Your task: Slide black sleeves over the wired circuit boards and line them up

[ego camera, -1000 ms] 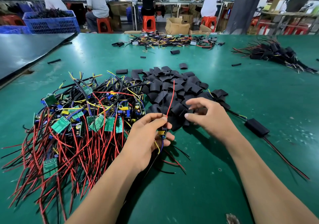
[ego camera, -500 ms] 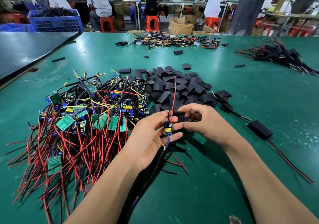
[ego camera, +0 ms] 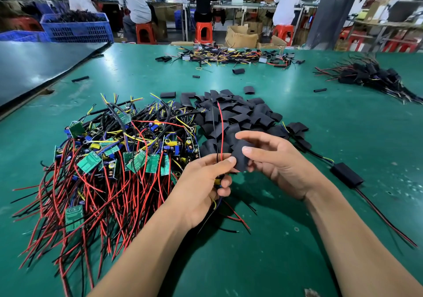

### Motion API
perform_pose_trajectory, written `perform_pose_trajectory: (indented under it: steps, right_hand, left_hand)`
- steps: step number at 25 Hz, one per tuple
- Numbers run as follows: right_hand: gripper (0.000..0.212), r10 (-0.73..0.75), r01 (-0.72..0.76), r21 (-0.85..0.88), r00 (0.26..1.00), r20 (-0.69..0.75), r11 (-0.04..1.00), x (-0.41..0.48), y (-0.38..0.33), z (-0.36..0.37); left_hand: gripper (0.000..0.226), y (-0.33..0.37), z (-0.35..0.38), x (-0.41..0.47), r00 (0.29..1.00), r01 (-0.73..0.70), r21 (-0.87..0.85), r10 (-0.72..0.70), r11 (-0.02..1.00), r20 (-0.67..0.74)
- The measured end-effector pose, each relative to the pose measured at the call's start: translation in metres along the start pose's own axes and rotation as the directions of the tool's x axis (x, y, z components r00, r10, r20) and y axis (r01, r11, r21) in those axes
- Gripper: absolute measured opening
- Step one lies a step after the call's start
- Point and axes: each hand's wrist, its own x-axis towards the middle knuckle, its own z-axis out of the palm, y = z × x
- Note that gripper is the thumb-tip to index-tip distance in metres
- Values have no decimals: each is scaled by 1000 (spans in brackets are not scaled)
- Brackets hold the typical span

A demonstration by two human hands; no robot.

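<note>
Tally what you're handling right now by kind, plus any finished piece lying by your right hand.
1 wired circuit board in the left hand
1 black sleeve in the right hand
1 sleeved board on the table
Total: 3

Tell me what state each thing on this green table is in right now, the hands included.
left hand: grips the held board, its wires pointing up.
held board: bare, mostly hidden in the fingers.
right hand: pinches the held sleeve.
held sleeve: beside the wires, not yet on the board.
board pile: tangled, unsleeved.
sleeve pile: loose, empty.
finished board: sleeved, lying alone at right.
</note>
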Motion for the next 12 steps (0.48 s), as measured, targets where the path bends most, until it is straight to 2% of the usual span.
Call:
perform_pose_trajectory:
  steps: [3, 5, 7, 12]
  right_hand:
    - [39, 10, -13, 44, 997, 73, 999, -1, 1, 2]
    - [35, -29, 26, 72, 999, 45, 997, 0, 2, 4]
    - [28, -69, 75, 106, 996, -65, 991, 3, 0, 5]
    - [27, -44, 117, 175, 927, -372, 978, 7, -4, -1]
  left_hand:
    - [6, 2, -1, -1, 999, 8, -50, -6, 999, 40]
    - [17, 2, 0, 0, 999, 12, -58, -10, 998, 45]
    - [23, 2, 1, 1, 999, 29, -50, -29, 998, 14]
    - [16, -1, -2, 1, 1000, 1, 8, -1, 1000, 5]
